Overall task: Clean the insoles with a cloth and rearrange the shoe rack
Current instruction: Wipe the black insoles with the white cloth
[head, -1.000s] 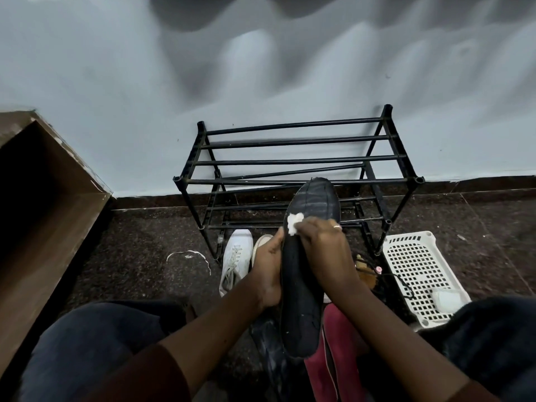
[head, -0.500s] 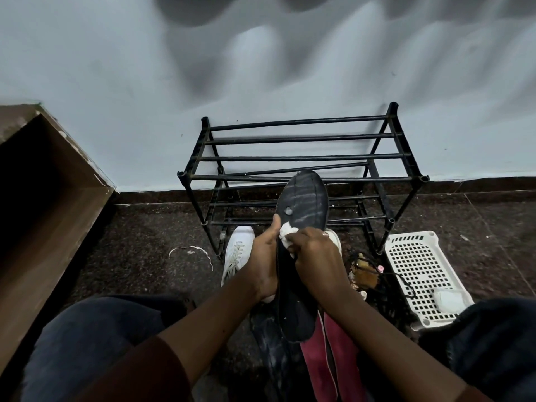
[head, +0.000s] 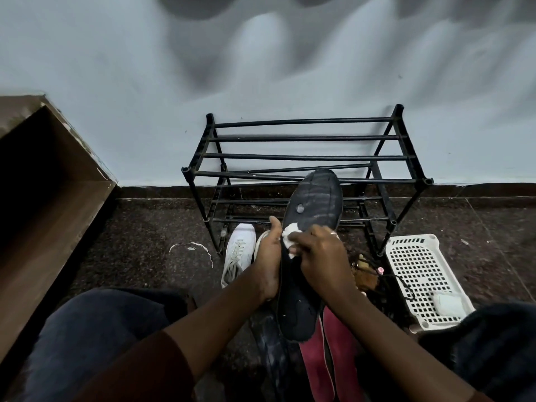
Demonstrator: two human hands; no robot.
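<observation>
A long black insole point(head: 314, 198) stands upright between my hands, its toe end streaked grey and carrying a small pale spot. My left hand point(head: 268, 261) grips its left edge at mid-length, thumb up along the side. My right hand point(head: 322, 256) pinches a small white cloth point(head: 290, 232) and presses it against the insole's face. Behind stands the black metal shoe rack point(head: 304, 156) against the wall, with bare bars. A white sneaker point(head: 239, 252) lies on the floor by the rack's left leg.
Two red insoles point(head: 333, 355) and a dark one lie on the floor under my arms. A white perforated basket point(head: 417, 271) holding a small white object sits at the right. A brown wooden cabinet point(head: 43, 198) stands at the left. A white lace point(head: 191, 248) lies on the dark floor.
My right hand with the cloth slid down the insole, from near the toe towards its middle. The insole tilted slightly to the right. My left hand kept its hold.
</observation>
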